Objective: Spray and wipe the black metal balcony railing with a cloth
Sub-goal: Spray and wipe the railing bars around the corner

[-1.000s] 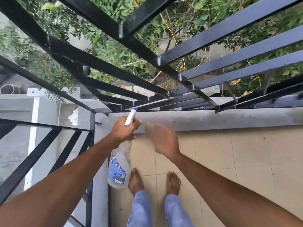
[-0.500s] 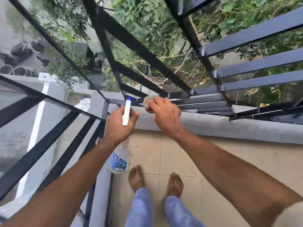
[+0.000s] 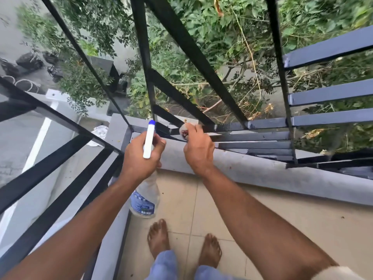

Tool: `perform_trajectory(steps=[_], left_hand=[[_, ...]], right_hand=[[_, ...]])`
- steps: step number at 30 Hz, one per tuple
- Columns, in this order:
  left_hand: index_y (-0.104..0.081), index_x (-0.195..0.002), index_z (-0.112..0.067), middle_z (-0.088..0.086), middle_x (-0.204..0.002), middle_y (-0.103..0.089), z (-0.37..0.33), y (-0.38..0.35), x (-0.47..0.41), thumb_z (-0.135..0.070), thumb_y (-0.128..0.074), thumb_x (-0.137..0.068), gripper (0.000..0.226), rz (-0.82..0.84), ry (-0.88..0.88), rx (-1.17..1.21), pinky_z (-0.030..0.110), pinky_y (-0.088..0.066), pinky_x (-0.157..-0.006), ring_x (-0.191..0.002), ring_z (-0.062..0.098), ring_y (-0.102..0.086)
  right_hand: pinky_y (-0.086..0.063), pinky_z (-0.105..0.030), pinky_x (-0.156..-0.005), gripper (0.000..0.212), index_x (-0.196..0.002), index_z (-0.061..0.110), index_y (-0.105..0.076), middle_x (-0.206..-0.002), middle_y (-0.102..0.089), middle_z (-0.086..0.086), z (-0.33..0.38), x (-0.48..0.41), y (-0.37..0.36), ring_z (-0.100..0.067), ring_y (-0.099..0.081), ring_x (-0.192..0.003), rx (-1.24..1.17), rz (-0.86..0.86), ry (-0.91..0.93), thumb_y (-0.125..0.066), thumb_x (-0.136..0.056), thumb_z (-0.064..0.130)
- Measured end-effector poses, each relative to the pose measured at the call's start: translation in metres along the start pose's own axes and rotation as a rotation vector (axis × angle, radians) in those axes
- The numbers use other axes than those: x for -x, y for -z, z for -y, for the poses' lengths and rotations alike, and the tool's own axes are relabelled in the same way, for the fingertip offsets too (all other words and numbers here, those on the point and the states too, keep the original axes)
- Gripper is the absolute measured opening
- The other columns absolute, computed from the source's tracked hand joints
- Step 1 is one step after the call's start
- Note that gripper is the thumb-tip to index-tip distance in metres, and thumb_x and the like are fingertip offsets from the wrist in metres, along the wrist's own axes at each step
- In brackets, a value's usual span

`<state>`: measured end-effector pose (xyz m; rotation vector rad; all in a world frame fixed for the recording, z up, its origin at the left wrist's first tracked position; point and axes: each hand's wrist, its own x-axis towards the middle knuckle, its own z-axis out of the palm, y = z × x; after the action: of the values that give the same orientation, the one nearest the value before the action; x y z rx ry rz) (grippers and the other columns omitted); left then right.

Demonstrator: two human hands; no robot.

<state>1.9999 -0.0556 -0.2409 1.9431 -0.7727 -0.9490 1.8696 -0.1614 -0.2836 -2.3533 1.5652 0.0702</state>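
Note:
My left hand (image 3: 139, 156) grips the neck of a clear spray bottle (image 3: 145, 201). Its white trigger head with a blue tip (image 3: 149, 140) points up toward the black metal railing (image 3: 203, 73). My right hand (image 3: 198, 150) holds a small bunched pale cloth (image 3: 184, 131) against a low horizontal bar of the railing near the corner. Most of the cloth is hidden under my fingers.
A grey concrete ledge (image 3: 262, 174) carries the railing, which turns a corner and runs along the left side (image 3: 50, 162). Beige floor tiles (image 3: 282, 219) and my bare feet (image 3: 159, 237) are below. Plants and a street lie far below. A white rag (image 3: 99, 132) lies outside the corner.
My view has tilted up and moved closer to the railing. My right hand has gone from hanging free over the tiles to pressing the cloth on the low bar. The bottle rose a little.

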Motion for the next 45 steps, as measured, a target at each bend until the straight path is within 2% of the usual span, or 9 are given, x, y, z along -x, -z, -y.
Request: perform_trajectory(steps=[5, 8, 12, 16, 20, 23, 32, 36, 45], left_hand=[[-0.063, -0.085, -0.021, 0.003, -0.071, -0.067, -0.002, 0.007, 0.004, -0.034, -0.071, -0.094, 0.018, 0.019, -0.020, -0.033, 0.039, -0.058, -0.059, -0.051, 0.025, -0.069], [-0.062, -0.084, -0.028, 0.000, -0.072, -0.067, -0.002, 0.015, 0.003, -0.047, -0.064, -0.086, 0.019, 0.031, -0.047, -0.058, 0.049, -0.059, -0.065, -0.058, 0.028, -0.069], [-0.062, -0.085, -0.026, 0.002, -0.071, -0.066, 0.000, 0.026, 0.007, -0.033, -0.068, -0.091, 0.011, -0.049, -0.094, -0.067, 0.044, -0.058, -0.062, -0.057, 0.029, -0.068], [-0.063, -0.085, -0.022, -0.004, -0.069, -0.065, 0.000, 0.040, 0.023, -0.018, -0.072, -0.092, 0.012, -0.132, -0.061, -0.003, 0.035, -0.055, -0.055, -0.049, 0.023, -0.066], [-0.066, -0.089, -0.018, 0.000, -0.071, -0.066, -0.002, 0.055, 0.033, -0.029, -0.061, -0.086, 0.012, -0.136, -0.066, 0.009, 0.046, -0.060, -0.058, -0.052, 0.023, -0.065], [-0.064, -0.083, -0.024, 0.001, -0.072, -0.067, -0.001, 0.056, 0.040, -0.027, -0.060, -0.083, 0.005, -0.161, -0.073, 0.004, 0.041, -0.057, -0.063, -0.062, 0.025, -0.067], [-0.063, -0.086, -0.023, -0.005, -0.074, -0.067, 0.002, 0.051, 0.050, -0.023, -0.061, -0.085, 0.002, -0.153, -0.030, 0.019, 0.033, -0.054, -0.054, -0.053, 0.026, -0.067], [-0.062, -0.086, -0.017, 0.002, -0.070, -0.064, 0.004, 0.041, 0.051, -0.002, -0.065, -0.094, 0.017, -0.152, -0.009, 0.022, 0.027, -0.052, -0.049, -0.046, 0.023, -0.064], [-0.061, -0.086, -0.025, -0.007, -0.071, -0.065, 0.007, 0.020, 0.041, -0.020, -0.068, -0.090, 0.010, -0.080, -0.016, -0.020, 0.035, -0.056, -0.055, -0.047, 0.020, -0.065]], right_hand=[[-0.052, -0.037, -0.088, 0.047, -0.135, 0.031, -0.058, -0.121, -0.067, 0.000, -0.001, -0.003, 0.006, -0.030, -0.065, -0.105, -0.178, -0.062, -0.203, -0.064, -0.092, 0.015], [-0.044, -0.023, -0.084, 0.039, -0.128, 0.025, -0.068, -0.115, -0.072, -0.002, 0.022, -0.009, 0.013, -0.024, -0.066, -0.108, -0.552, -0.082, -0.489, -0.067, -0.091, 0.013], [-0.046, -0.010, -0.079, 0.041, -0.132, 0.018, -0.065, -0.119, -0.071, -0.002, 0.080, -0.003, 0.030, -0.017, -0.066, -0.108, -0.931, -0.148, -0.403, -0.072, -0.091, 0.014], [-0.055, -0.031, -0.099, 0.044, -0.134, 0.016, -0.064, -0.125, -0.071, -0.002, 0.118, 0.014, 0.035, -0.011, -0.065, -0.110, -1.272, -0.201, -0.538, -0.073, -0.091, 0.011], [-0.056, -0.020, -0.092, 0.043, -0.134, 0.012, -0.064, -0.122, -0.071, -0.002, 0.129, 0.022, 0.052, -0.010, -0.068, -0.106, -1.551, -0.243, -0.584, -0.071, -0.092, 0.009], [-0.059, -0.033, -0.092, 0.038, -0.129, 0.010, -0.067, -0.112, -0.076, -0.004, 0.145, 0.030, 0.064, -0.012, -0.073, -0.098, -1.775, -0.262, -0.617, -0.072, -0.091, 0.008], [-0.044, -0.004, -0.091, 0.050, -0.135, 0.012, -0.064, -0.128, -0.070, -0.004, 0.136, 0.033, 0.059, 0.003, -0.059, -0.109, -1.259, -0.437, -0.358, -0.075, -0.087, 0.002], [-0.047, -0.018, -0.099, 0.052, -0.138, 0.021, -0.063, -0.129, -0.069, -0.001, 0.107, 0.025, 0.040, -0.012, -0.061, -0.118, -1.032, -0.195, -0.389, -0.072, -0.089, 0.005], [-0.046, -0.023, -0.096, 0.052, -0.137, 0.027, -0.063, -0.129, -0.070, -0.002, 0.071, 0.016, 0.023, -0.020, -0.063, -0.119, -0.839, -0.084, -0.283, -0.072, -0.089, 0.008]])
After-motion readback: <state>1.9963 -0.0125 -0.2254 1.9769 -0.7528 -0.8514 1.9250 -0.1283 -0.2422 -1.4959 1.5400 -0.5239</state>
